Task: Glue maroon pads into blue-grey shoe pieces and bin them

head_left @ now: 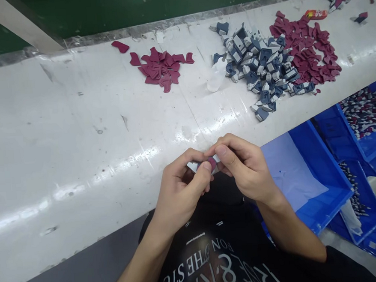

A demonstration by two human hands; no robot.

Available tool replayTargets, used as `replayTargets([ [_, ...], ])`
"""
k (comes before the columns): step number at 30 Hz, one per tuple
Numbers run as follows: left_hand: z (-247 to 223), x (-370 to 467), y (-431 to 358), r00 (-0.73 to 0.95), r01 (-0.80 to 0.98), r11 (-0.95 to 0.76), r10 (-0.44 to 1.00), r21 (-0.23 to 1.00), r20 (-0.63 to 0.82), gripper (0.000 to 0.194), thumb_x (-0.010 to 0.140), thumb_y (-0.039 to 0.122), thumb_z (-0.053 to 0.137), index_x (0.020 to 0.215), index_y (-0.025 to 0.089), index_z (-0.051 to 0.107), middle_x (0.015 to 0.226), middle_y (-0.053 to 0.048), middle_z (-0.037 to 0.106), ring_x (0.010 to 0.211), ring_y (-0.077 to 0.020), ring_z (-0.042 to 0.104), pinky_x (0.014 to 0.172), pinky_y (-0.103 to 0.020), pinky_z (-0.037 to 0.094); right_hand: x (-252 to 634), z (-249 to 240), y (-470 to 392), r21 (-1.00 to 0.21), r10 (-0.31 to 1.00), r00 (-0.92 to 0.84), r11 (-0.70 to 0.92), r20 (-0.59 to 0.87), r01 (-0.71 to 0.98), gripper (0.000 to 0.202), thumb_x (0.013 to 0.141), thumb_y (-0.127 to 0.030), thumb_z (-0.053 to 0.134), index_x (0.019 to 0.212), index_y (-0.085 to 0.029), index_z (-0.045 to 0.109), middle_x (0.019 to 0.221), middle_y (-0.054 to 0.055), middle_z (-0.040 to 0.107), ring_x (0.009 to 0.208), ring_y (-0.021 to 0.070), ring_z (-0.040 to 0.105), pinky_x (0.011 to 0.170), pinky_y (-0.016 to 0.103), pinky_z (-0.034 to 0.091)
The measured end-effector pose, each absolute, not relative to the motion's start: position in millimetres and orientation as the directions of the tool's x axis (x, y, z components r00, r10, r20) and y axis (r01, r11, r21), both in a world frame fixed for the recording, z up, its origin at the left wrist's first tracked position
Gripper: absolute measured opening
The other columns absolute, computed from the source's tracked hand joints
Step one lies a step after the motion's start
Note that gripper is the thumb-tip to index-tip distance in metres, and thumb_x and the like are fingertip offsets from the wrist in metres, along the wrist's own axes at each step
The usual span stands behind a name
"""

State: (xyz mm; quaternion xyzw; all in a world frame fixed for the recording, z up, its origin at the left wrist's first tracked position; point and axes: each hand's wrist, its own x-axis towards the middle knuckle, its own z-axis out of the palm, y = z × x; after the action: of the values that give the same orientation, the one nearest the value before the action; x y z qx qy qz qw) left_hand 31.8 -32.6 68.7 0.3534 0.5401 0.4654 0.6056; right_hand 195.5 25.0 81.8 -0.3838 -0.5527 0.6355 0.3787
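Close to my body, at the table's near edge, both my hands meet around one small plastic part (212,162) with white ends and a maroon face. My left hand (187,179) is closed on it, the thumb pressed against its side. My right hand (241,165) pinches its white right end between thumb and fingers. Much of the part is hidden by the fingers. Farther off lie a small pile of maroon pieces (160,67), a heap of navy-and-white plastic parts (260,63) and a larger spread of maroon pieces (313,50).
A translucent small bottle (216,81) stands left of the navy-and-white heap. A red-and-yellow wrapper (316,14) lies at the back of the white table (62,145). Below its right edge are blue bins: one lined with a white sheet (293,172), another bin (373,145) holding many parts.
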Motion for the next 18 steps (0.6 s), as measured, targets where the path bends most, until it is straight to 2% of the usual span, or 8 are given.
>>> replayTargets([
  [4,67,31,-32,-0.005,-0.18,0.313,0.948,0.932,-0.319,0.018,0.105,0.038,0.069,0.094,0.025,0.073,0.069,0.006,0.068,0.054,-0.0075,0.061,0.052,-0.018,0.049,194,81,24,-0.986,0.902,-0.418,-0.151,-0.11,-0.065,0.024,0.114,-0.035,0.066,0.097,-0.021,0.076,0.077,-0.003,0.066,0.056,0.0073,0.051,0.054,0.019,0.053],
  [7,68,33,-32,-0.005,-0.187,0.319,0.946,0.929,-0.326,0.021,0.105,0.041,0.069,0.093,0.024,0.072,0.068,0.006,0.066,0.056,-0.008,0.061,0.053,-0.018,0.048,192,82,22,-0.975,0.891,-0.431,-0.2,-0.143,-0.092,0.021,0.111,-0.038,0.071,0.099,-0.021,0.075,0.079,-0.002,0.07,0.062,0.01,0.062,0.06,0.022,0.06],
  [11,70,34,-33,-0.032,-0.17,0.378,0.921,0.91,-0.389,0.032,0.103,0.052,0.069,0.092,0.022,0.07,0.062,0.005,0.061,0.053,-0.0088,0.054,0.053,-0.02,0.044,192,83,17,-0.951,0.851,-0.465,-0.303,-0.244,-0.056,0.018,0.108,-0.041,0.074,0.111,-0.023,0.076,0.088,0.002,0.075,0.074,0.0157,0.075,0.068,0.026,0.065],
  [15,66,32,-33,-0.057,-0.212,0.434,0.889,0.876,-0.454,0.046,0.098,0.066,0.071,0.091,0.021,0.067,0.059,0.005,0.058,0.055,-0.0102,0.052,0.057,-0.022,0.044,194,73,11,-0.947,0.86,-0.421,-0.322,-0.288,-0.009,0.031,0.107,-0.049,0.074,0.129,-0.027,0.072,0.085,-0.001,0.068,0.074,0.0164,0.072,0.071,0.028,0.065],
  [18,55,28,-40,-0.124,-0.276,0.38,0.897,0.883,-0.425,0.057,0.093,0.078,0.073,0.092,0.021,0.071,0.065,0.003,0.062,0.062,-0.0134,0.058,0.062,-0.026,0.051,189,56,3,-0.941,0.844,-0.437,-0.338,-0.31,0.014,0.046,0.104,-0.057,0.075,0.138,-0.028,0.067,0.092,0.001,0.069,0.084,0.0211,0.074,0.085,0.035,0.066],
])
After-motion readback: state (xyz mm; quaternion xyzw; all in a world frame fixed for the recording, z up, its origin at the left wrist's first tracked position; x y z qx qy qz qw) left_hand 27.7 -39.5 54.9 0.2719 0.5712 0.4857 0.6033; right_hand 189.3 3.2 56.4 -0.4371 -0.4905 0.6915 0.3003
